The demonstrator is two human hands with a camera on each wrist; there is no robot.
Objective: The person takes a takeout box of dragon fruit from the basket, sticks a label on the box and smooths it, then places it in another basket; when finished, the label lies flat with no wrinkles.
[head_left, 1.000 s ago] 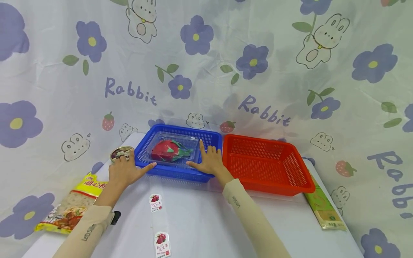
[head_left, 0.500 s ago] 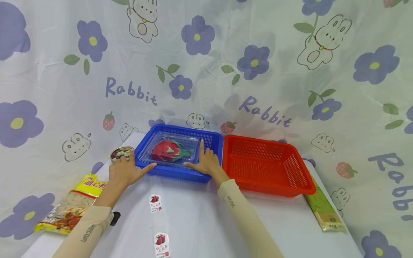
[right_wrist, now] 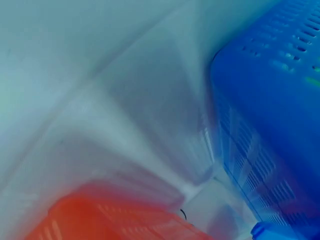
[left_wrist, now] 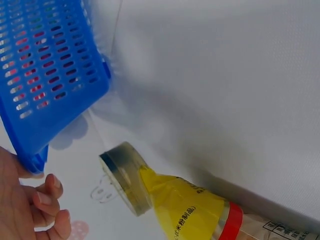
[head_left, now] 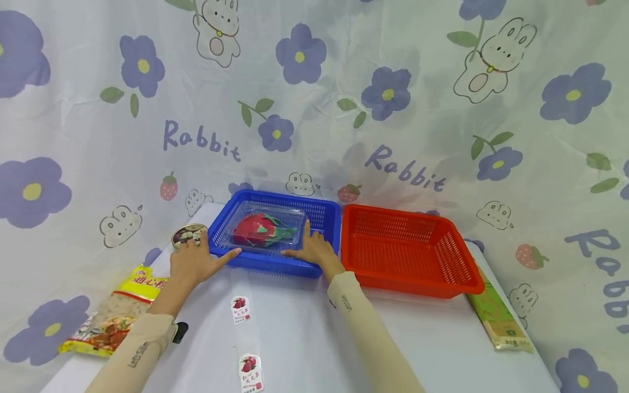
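Resting in the blue basket (head_left: 272, 266), the clear box (head_left: 282, 212) looks light, slick and bendy, so I'd hold its sides. The left hand (head_left: 193, 262) by the basket and right hand (head_left: 316, 251) by the box have thumb and fingers spread apart.

The head camera looks forward and down over the tabletop (head_left: 295, 333), far enough back to take in the blue basket (head_left: 275, 264), red basket (head_left: 405, 283) and patterned curtain (head_left: 319, 120). The left wrist camera sits close beside the blue basket, facing its slotted side, the tin (head_left: 185, 236) and bag (head_left: 123, 311). The right wrist camera, close and blurred, sees both baskets, their sides reversed from the head view. All three share the blue one.
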